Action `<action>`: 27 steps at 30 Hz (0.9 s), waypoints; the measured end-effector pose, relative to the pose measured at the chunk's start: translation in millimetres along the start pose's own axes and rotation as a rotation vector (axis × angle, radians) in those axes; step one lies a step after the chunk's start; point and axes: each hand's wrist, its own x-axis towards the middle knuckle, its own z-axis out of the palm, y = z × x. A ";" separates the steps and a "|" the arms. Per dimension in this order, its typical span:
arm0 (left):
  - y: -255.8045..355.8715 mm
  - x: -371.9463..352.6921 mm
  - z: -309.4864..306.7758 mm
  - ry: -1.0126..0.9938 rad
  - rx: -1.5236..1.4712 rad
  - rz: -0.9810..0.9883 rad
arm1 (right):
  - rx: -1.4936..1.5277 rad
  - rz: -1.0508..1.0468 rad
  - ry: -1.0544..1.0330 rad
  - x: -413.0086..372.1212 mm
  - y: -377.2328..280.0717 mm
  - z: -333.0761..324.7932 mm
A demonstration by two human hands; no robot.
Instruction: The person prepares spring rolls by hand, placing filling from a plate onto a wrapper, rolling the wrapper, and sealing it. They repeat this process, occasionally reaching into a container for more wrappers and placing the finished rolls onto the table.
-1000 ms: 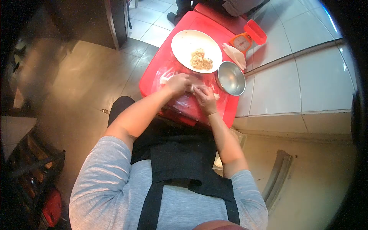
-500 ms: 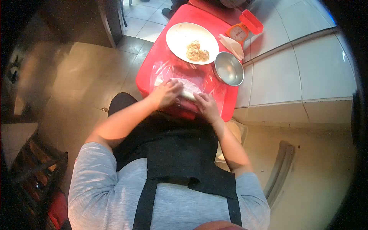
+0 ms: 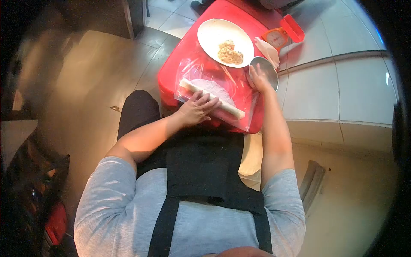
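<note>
A long white dough roll [image 3: 234, 112] lies slantwise on a clear plastic sheet [image 3: 183, 68], with the flat part of the thin wrapper spreading out behind it. My left hand [image 3: 198, 108] rests over the roll's middle, fingers spread and touching it. At the right, my right hand [image 3: 260, 79] reaches into a metal bowl [image 3: 274, 76] with its fingers stretched out; what lies in the bowl is mostly hidden. Behind the roll stands an oval white plate [image 3: 214, 34] holding a heap of light brown filling [image 3: 229, 52].
All this sits on a red table [image 3: 171, 73]. An orange kitchen scale [image 3: 276, 37] with a red pan stands at the back right, beside a folded pale cloth or paper [image 3: 267, 52]. A tiled wall [image 3: 314, 92] borders the table's right side.
My right hand has left the roll and moved right and away into the metal bowl. My left hand has shifted toward the roll's middle, its fingers now spread. The view has tilted slightly.
</note>
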 end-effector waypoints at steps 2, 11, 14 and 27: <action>-0.8 -0.4 2.0 -0.002 0.025 0.006 | 0.072 -0.013 0.049 1.9 0.2 -5.3; 2.0 -0.5 4.2 0.003 0.057 -0.014 | 0.927 -0.020 -0.397 -70.8 -103.9 55.1; -2.5 -2.3 9.1 0.034 0.054 0.001 | 0.621 0.038 -0.398 -73.4 -87.1 53.0; -0.3 -5.3 19.2 0.117 0.022 0.003 | 1.188 0.162 -0.388 -62.7 -108.1 69.7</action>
